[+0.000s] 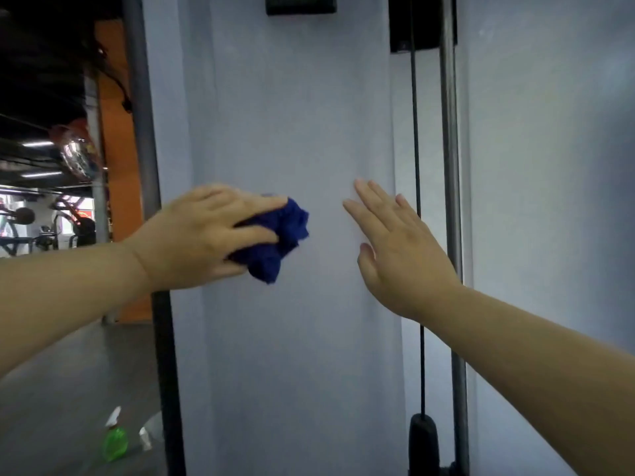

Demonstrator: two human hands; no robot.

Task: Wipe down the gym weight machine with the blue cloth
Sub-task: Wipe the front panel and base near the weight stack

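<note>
At your far left the room opens: a dark ceiling (41,46) with long strip lights (37,144), an orange wall (120,166), and beyond it several exercise machines (75,225), small and blurred. A shiny silver ball (77,156) shows beside the lights. The floor (68,372) is plain grey. On it, low at your left, a green spray bottle (115,438) stands upright, with a pale object (147,434) just beside it, too blurred to name. At your right is a pale blue-grey wall (549,166).

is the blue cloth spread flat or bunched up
Bunched up: the blue cloth sticks out in crumpled folds from the left hand gripping it against the machine panel.
</note>
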